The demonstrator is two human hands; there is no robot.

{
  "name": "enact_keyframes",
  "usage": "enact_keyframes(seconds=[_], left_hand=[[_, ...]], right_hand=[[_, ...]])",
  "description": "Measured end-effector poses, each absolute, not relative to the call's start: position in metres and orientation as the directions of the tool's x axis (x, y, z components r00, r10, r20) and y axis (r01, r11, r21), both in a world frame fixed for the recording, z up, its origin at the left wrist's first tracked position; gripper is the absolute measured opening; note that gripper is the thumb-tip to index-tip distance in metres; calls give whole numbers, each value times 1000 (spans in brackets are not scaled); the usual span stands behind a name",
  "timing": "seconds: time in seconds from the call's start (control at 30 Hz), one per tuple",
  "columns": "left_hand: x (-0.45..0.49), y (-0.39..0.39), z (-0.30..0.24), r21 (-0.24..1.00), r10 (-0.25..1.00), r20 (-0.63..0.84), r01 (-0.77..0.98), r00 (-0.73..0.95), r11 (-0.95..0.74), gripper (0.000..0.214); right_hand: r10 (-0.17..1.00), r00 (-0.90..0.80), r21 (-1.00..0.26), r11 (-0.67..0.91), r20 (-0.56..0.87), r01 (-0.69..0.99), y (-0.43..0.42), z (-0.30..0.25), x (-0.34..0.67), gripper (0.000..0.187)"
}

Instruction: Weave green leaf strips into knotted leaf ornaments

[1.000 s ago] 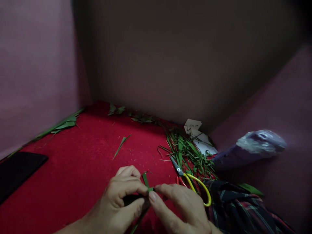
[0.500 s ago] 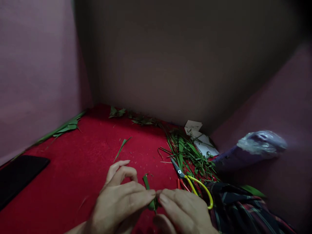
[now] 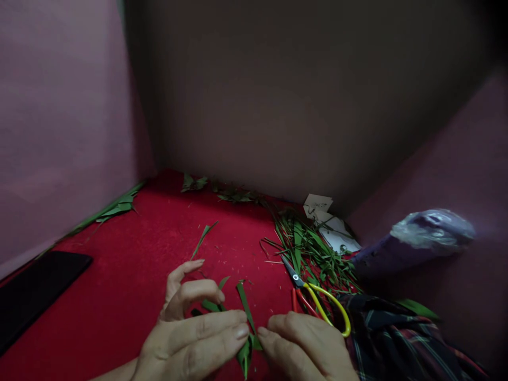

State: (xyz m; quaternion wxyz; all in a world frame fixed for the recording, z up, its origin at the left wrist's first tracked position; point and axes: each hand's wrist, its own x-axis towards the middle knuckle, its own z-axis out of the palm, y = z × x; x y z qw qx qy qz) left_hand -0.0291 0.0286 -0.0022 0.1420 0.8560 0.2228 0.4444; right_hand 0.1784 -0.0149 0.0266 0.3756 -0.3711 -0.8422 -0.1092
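Between my two hands, at the bottom centre, is a folded green leaf strip (image 3: 245,355) with one narrow end sticking up. My left hand (image 3: 194,333) pinches it between thumb and index finger, while its other fingers are curled and raised. From the right, the thumb and fingertips of my right hand (image 3: 307,344) close on the leaf's edge; part of that grip is hidden. More green leaf pieces show behind the left fingers. Just beyond my right hand lie scissors (image 3: 313,296) with yellow handles, and beside them a red-handled tool (image 3: 294,300), partly covered.
A heap of cut leaf strips (image 3: 313,246) and white papers (image 3: 337,233) lie at the right back on the red floor covering (image 3: 159,238). A black flat object (image 3: 43,270) is at left. Plaid cloth (image 3: 392,328) and a plastic-wrapped purple object (image 3: 432,233) are at right.
My hands have drawn slightly apart, and more of the folded leaf shows between them. Leaf pieces now show behind my left fingers. The whole view has shifted a little.
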Motion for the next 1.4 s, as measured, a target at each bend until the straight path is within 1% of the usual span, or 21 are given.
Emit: enact_keyframes(seconds=[0.1, 0.13, 0.17, 0.27, 0.33, 0.43, 0.57, 0.67, 0.73, 0.8, 0.87, 1.0, 1.07, 1.1, 1.17, 1.2, 1.23, 1.27, 1.3, 1.33, 1.4], left_hand=[[-31, 33, -14, 454, 565, 716, 341, 410, -823, 24], [-31, 34, -17, 433, 556, 732, 361, 394, -826, 17], [-31, 35, -18, 384, 502, 787, 353, 359, -853, 13], [-28, 36, -15, 251, 361, 878, 341, 314, -906, 14], [-26, 35, -9, 201, 322, 884, 345, 340, -917, 17], [-24, 34, -4, 181, 313, 877, 353, 365, -918, 21], [-23, 33, -6, 220, 365, 870, 400, 332, -889, 21], [-22, 34, -7, 232, 379, 869, 413, 319, -881, 20], [-21, 35, -5, 231, 375, 869, 404, 323, -885, 21], [-21, 36, -4, 223, 362, 873, 393, 327, -892, 23], [-20, 36, -5, 218, 351, 880, 384, 319, -897, 22], [-19, 36, -9, 223, 345, 886, 368, 309, -903, 22], [-19, 36, -10, 215, 342, 887, 377, 310, -901, 23], [-19, 36, -9, 197, 328, 889, 379, 320, -904, 23], [-21, 35, -5, 153, 298, 884, 378, 361, -913, 22], [-23, 34, -2, 124, 276, 878, 371, 390, -920, 22], [-24, 32, 1, 124, 299, 850, 387, 433, -914, 21], [-25, 30, 4, 96, 288, 828, 383, 482, -919, 21], [-26, 28, 7, 65, 265, 820, 378, 508, -924, 23], [-26, 26, 10, 63, 291, 792, 402, 537, -914, 24], [-25, 21, 13, 84, 289, 836, 411, 466, -908, 22]], right_hand=[[498, -488, -23, 716, 717, 698, -16, 31, 183, 21], [476, -491, -3, 720, 729, 694, -16, 31, 184, 20], [453, -488, 13, 723, 746, 691, -15, 29, 185, 20], [430, -479, 21, 727, 766, 686, -13, 25, 185, 18], [459, -465, -19, 727, 757, 686, -12, 23, 184, 19], [529, -403, -115, 700, 747, 704, -14, 20, 183, 19], [629, -315, -235, 633, 710, 737, -16, 16, 182, 14], [631, -318, -216, 622, 708, 752, -15, 14, 183, 13], [573, -362, -133, 645, 735, 752, -12, 15, 183, 19], [508, -384, -85, 680, 771, 728, -8, 15, 183, 17], [504, -334, -135, 687, 797, 714, -4, 14, 185, 11], [569, -335, -261, 722, 751, 641, -1, 11, 191, 36], [596, -346, -341, 746, 725, 571, -4, 12, 191, 31], [639, -344, -420, 737, 688, 529, -7, 14, 190, 26], [785, -337, -668, 620, 520, 412, -14, 17, 186, 21], [869, -318, -814, 476, 378, 333, -17, 19, 184, 19], [930, -296, -929, 292, 220, 227, -19, 21, 182, 20], [946, -316, -988, 113, 75, 103, -20, 22, 180, 25], [935, -353, -999, -43, -41, 3, -21, 23, 179, 30], [914, -391, -989, -142, -111, -52, -21, 24, 178, 34], [868, -465, -960, -255, -177, -111, -18, 24, 177, 37]])
